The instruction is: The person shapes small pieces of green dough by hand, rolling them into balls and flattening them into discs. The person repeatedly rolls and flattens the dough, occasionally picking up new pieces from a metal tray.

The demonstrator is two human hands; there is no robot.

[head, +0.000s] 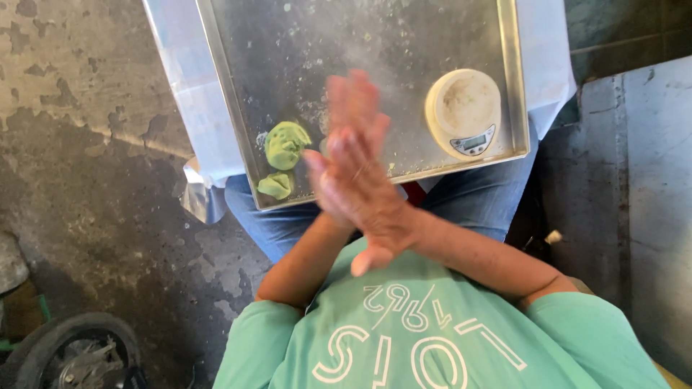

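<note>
Left of pressed-together fingers [353,108], green dough [285,144], on tray [432,29]

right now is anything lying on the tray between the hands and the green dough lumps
Nothing visible. The two hands are pressed palm to palm over the front of the metal tray, and the two green dough lumps lie just beside them on bare, floury metal. The small white scale sits on the opposite side, well clear.
</note>
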